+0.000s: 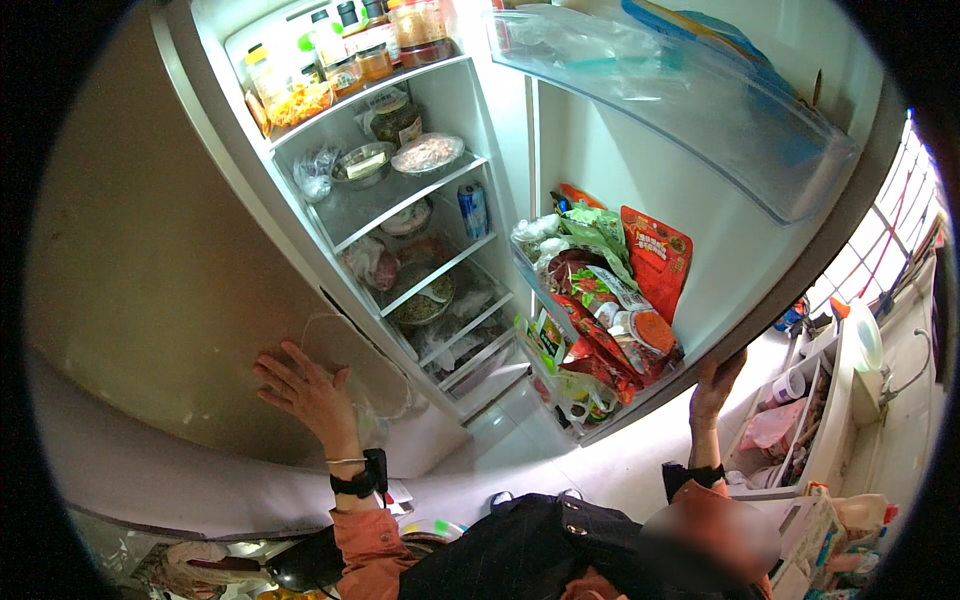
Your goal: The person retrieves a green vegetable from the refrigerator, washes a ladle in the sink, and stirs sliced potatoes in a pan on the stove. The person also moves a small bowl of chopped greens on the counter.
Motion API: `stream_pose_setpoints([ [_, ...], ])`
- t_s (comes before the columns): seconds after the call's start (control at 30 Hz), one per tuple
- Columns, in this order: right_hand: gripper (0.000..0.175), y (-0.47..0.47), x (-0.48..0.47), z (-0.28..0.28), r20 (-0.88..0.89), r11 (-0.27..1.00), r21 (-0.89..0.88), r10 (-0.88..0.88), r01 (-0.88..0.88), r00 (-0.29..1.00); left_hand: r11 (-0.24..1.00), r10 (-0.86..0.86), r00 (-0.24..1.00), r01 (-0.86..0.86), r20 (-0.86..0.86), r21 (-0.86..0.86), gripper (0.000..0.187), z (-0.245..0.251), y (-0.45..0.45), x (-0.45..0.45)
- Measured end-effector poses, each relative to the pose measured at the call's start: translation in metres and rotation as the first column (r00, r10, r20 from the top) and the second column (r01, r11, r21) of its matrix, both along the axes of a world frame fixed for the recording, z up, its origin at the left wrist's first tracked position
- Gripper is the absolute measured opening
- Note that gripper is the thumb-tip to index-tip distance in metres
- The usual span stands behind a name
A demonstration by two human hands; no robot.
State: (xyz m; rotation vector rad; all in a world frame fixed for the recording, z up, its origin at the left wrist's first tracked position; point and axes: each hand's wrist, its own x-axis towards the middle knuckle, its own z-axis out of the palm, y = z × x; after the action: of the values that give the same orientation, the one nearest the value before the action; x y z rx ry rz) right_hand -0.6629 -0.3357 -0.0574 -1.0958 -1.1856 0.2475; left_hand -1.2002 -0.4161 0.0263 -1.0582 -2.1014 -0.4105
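My left hand (311,394) has its fingers apart and lies near or against the closed refrigerator door (187,285) at the left; it holds nothing. At the lower right, my right hand (716,386) is at the outer edge of the open refrigerator door (720,330), its fingers partly hidden behind that edge. The door's lower bin holds packets, among them a red food pouch (656,255). Inside, the glass shelves carry jars, an orange-coloured food in a bowl (300,103), a metal bowl (364,163), a plate of wrapped food (428,153) and a blue drink can (473,211).
A clear door bin (675,112) with bags juts out at the upper right. Right of the open door stand drawers (814,442) and a counter with a faucet (911,375). A black pan (304,562) lies at the lower left. Tiled floor (517,442) shows between the doors.
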Motion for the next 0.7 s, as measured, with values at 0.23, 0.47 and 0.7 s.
stream_pose_setpoints([
  [0.23, 0.055, 0.027, 0.022, -0.003, 0.012, 0.999, -0.036, -0.004, 0.005, 1.0, 1.0, -0.021, 0.999, 0.021, 0.035, 0.004, 0.115, -0.005, 0.005, -0.009],
  [0.47, 0.053, 0.048, 0.03, -0.007, -0.084, 0.999, -0.048, 0.016, -0.02, 0.996, 1.0, 0.019, 0.999, -0.019, 0.033, 0.014, 0.118, -0.013, 0.01, -0.017],
  [0.7, 0.055, 0.051, 0.027, -0.01, -0.162, 0.991, 0.003, 0.133, -0.134, 0.978, 0.999, 0.04, 0.997, -0.04, 0.064, -0.001, 0.111, -0.009, 0.008, -0.005],
])
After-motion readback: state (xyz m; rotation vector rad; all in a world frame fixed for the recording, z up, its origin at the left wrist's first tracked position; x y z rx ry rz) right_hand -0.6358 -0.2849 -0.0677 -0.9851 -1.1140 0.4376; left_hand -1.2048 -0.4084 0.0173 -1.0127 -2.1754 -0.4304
